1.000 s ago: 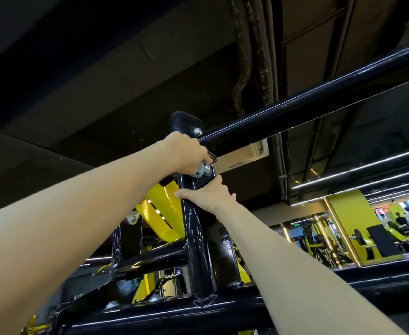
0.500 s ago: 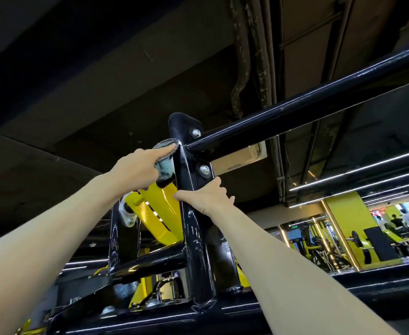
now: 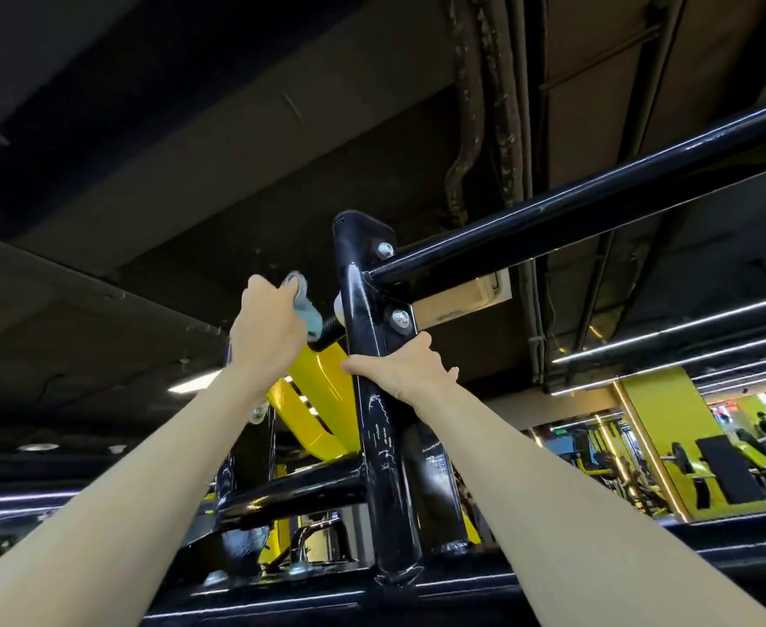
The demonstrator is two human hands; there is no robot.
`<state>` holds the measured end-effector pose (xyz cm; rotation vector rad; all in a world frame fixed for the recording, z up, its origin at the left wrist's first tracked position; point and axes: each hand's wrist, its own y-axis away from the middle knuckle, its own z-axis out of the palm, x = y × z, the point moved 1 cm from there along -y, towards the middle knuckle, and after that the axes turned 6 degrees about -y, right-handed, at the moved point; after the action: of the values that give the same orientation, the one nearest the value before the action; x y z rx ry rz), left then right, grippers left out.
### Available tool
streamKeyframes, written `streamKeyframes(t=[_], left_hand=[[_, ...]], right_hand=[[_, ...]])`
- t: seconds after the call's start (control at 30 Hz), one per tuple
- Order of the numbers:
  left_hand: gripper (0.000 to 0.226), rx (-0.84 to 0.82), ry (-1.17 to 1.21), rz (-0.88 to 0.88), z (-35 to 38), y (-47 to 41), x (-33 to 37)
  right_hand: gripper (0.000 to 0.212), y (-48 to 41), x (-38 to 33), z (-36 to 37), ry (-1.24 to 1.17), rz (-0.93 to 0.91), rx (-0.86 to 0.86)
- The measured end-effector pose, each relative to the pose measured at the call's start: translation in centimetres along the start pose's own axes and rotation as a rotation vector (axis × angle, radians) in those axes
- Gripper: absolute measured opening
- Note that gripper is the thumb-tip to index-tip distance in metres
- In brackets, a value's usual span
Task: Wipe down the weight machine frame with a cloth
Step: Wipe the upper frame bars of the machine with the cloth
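Cloth (image 3: 305, 310) bunched in your curled left hand (image 3: 267, 330) hovers just beside the black upright (image 3: 383, 445) (your right hand (image 3: 406, 371) wraps it, likely steadying your reach).

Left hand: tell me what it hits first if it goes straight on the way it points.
Probably the bolt end jutting from the black post, just ahead of the cloth the left hand grips; then the post itself. Depth is unclear.
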<state>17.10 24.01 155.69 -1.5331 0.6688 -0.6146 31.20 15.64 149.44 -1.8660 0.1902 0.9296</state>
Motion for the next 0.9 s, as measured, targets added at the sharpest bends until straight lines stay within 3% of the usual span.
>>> streamKeyframes(t=[0.13,0.27,0.33,0.4,0.43,0.5,0.67,0.77,0.9], left_hand=[[0.054,0.107,-0.090,0.297,-0.2,0.3,4.5],[0.063,0.078,-0.223,0.300,0.4,1.5,4.8],[0.062,0.054,-0.222,0.433,0.4,1.9,4.1],[0.062,0.043,-0.249,0.504,0.2,1.2,3.8],[0.060,0.040,-0.223,0.450,-0.1,0.7,3.9],[0.053,0.012,-0.120,0.307,-0.3,-0.4,4.7],[0.055,-0.081,-0.135,0.237,-0.6,-3.8,6.9],[0.050,-0.170,-0.209,0.256,-0.7,-5.4,7.5],[0.054,-0.379,-0.260,0.346,-1.8,-8.9,8.3]], right_hand=[[0.119,-0.2,0.2,0.1,0.010,0.031,0.007],[0.124,0.6,-0.4,0.6,0.071,0.079,0.055],[0.129,1.5,-1.4,0.7,0.269,-0.074,0.268],[0.125,2.1,-2.9,0.4,0.552,-0.382,0.527],[0.119,2.1,-3.8,-0.3,0.616,-0.495,0.607],[0.101,1.6,-5.6,-2.6,0.611,-0.549,0.635],[0.035,-0.4,-8.0,-6.3,0.873,-0.489,0.432],[0.026,-1.0,-7.8,-6.8,1.008,-0.452,0.382],[0.015,-1.0,-6.9,-6.9,1.145,-0.587,0.473]])
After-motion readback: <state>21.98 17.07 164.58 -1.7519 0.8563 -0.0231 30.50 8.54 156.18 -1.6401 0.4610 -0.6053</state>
